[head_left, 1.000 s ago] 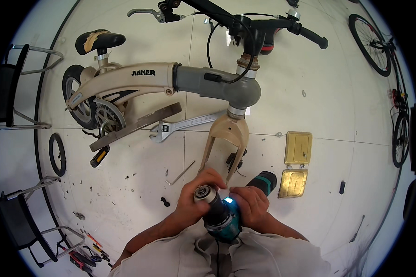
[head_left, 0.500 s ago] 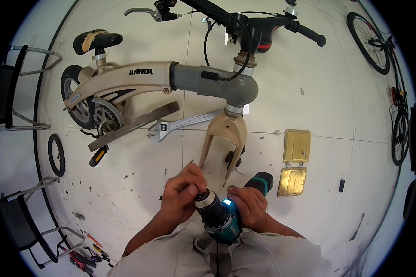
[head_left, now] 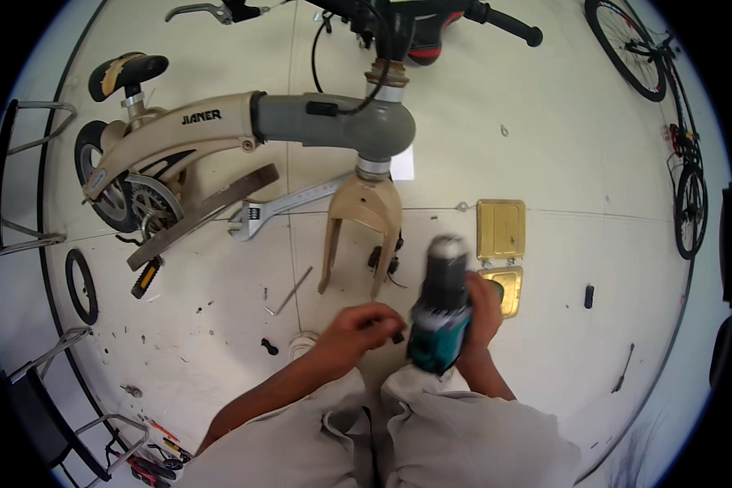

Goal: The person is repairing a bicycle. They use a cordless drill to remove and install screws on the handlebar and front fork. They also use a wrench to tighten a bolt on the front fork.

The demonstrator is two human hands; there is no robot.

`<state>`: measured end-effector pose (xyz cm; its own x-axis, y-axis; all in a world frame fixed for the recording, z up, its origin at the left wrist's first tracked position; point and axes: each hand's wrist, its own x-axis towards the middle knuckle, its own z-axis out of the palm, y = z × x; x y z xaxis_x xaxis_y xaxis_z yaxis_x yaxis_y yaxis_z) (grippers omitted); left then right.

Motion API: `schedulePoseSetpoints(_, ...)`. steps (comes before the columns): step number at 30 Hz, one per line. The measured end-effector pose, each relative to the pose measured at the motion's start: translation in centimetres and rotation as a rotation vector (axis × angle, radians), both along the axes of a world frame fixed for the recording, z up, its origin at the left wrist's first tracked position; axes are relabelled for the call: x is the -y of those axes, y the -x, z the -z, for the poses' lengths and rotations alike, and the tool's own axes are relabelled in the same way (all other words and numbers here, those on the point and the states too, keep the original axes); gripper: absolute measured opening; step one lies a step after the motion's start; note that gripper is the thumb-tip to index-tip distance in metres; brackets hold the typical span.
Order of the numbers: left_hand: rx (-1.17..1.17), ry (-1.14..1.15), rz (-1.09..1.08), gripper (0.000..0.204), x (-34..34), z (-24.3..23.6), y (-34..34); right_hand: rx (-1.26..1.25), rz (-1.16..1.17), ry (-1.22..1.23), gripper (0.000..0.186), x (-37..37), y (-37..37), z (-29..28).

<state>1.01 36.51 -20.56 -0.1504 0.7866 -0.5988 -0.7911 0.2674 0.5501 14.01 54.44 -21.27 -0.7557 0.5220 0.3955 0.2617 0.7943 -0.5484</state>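
My right hand (head_left: 483,317) is wrapped round the handle of a teal and black cordless drill (head_left: 439,329). The drill's chuck points away from me and is smeared by motion. Fingers pinched, my left hand (head_left: 356,332) holds a small dark piece (head_left: 398,337) whose kind I cannot make out; it is apart from the drill. Beyond my hands stands a beige and grey bicycle (head_left: 220,122), its fork (head_left: 366,207) bare of a wheel. A large adjustable wrench (head_left: 285,205) lies behind the fork, beside a long brown bar (head_left: 207,215).
A hex key (head_left: 293,291) and small scattered parts lie on the pale floor. Two brass floor plates (head_left: 501,229) are at the right. Chairs (head_left: 49,407) line the left edge, near a loose tyre (head_left: 81,286). Another bicycle (head_left: 681,138) stands far right.
The drill has swung up and to the right, its chuck now pointing away from me. My left hand has come off the chuck. The whole scene has shifted leftward in view.
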Motion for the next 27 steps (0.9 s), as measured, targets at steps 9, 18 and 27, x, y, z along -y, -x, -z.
schedulePoseSetpoints(9,-0.556,0.032,0.4,0.033,-6.1,5.8,-5.1,-0.026,0.352,0.26,0.036,-3.2,-3.8,1.5)
schedulePoseSetpoints(18,-0.131,-0.07,-0.065,0.036,-1.2,-2.7,2.3,0.059,0.112,0.517,0.03,-0.5,-4.2,2.7)
schedulePoseSetpoints(27,-0.258,-0.009,-0.515,0.017,1.8,-4.3,5.3,0.146,-0.446,0.762,0.046,3.3,0.7,-0.7)
